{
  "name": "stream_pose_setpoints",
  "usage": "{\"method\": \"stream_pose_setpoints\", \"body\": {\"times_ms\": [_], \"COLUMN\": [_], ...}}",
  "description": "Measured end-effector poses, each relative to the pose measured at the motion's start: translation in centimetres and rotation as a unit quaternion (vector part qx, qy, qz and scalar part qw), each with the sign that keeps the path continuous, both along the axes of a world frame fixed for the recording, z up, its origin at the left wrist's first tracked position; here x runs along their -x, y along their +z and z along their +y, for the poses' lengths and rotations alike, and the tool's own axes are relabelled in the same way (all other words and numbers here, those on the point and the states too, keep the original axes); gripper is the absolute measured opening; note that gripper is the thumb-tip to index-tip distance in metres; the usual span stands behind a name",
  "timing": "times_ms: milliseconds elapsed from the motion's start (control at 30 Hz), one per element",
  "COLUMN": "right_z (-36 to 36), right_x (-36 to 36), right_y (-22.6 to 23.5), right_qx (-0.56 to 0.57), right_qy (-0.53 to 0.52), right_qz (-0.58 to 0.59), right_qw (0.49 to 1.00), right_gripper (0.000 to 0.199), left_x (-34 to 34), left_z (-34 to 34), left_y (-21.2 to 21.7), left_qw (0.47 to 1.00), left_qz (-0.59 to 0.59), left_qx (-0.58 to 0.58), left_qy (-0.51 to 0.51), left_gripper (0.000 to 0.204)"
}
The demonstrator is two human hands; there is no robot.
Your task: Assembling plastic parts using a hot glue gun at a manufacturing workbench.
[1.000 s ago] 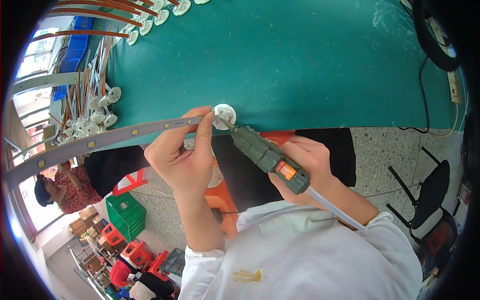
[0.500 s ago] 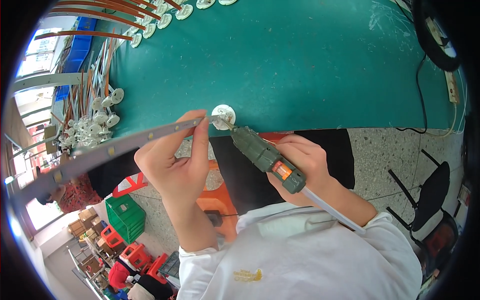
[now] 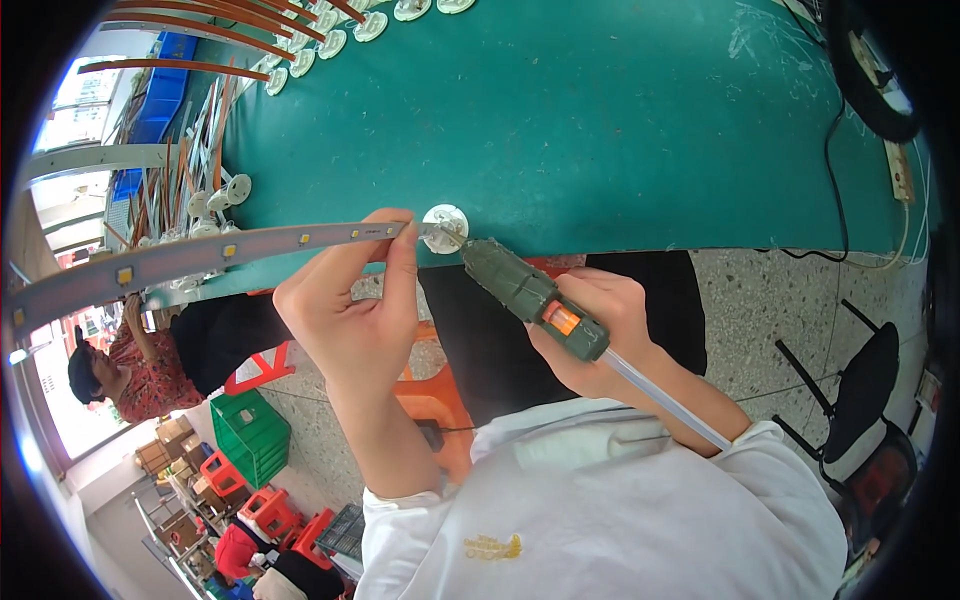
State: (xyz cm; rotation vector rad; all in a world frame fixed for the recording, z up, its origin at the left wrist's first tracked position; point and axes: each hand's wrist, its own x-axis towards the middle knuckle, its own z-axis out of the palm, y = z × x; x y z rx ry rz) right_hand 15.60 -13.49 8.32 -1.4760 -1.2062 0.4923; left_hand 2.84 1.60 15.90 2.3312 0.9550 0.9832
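Observation:
My left hand [image 3: 365, 300] pinches the end of a long strip dotted with small yellow LEDs [image 3: 228, 251], between thumb and forefinger. The strip stretches away to the left past my wrist. Its pinched end meets a round white lamp base [image 3: 446, 220] at the near edge of the green table. My right hand [image 3: 605, 315] is wrapped around a dark green glue gun [image 3: 515, 283] with an orange label. A translucent glue stick [image 3: 665, 398] juts from its back end. The gun's nozzle tip reaches the lamp base beside the strip's end; the exact contact point is too small to tell.
Lamp bases with brown strips [image 3: 333, 44] line the far left of the green table [image 3: 600, 130]. More white bases [image 3: 235, 190] lie at the left edge. A power strip [image 3: 900, 172] and black cable sit at the right. Another person [image 3: 150, 370] is at the left.
The LED strip's free end has swung farther from my body, showing more of the person at left. Both hands keep their holds, with the gun tip still at the lamp base.

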Motion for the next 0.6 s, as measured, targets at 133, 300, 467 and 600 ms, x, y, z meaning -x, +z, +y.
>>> {"method": "stream_pose_setpoints", "body": {"times_ms": [133,300,467,600], "right_z": [-0.19,-0.18,0.01,-0.04], "right_x": [-0.14,0.06,0.37,0.38], "right_y": [0.26,0.35,0.11,-0.26], "right_qx": [0.008,-0.009,-0.006,-0.012], "right_qy": [0.009,0.009,-0.001,0.003], "right_qz": [-0.008,-0.003,0.0,-0.021], "right_qw": [1.0,1.0,1.0,1.0], "right_gripper": [0.015,0.015,0.015,0.017], "left_x": [-0.13,-0.15,-0.23,0.33], "left_z": [-0.17,-0.17,-0.23,0.62], "left_y": [0.13,0.24,0.44,0.18], "left_qw": [1.0,1.0,1.0,1.0], "left_qz": [0.022,0.03,0.028,0.007], "left_qx": [-0.014,-0.01,-0.008,0.023], "left_qy": [-0.002,0.001,-0.006,-0.018], "left_gripper": [0.007,0.008,0.009,0.011]}}
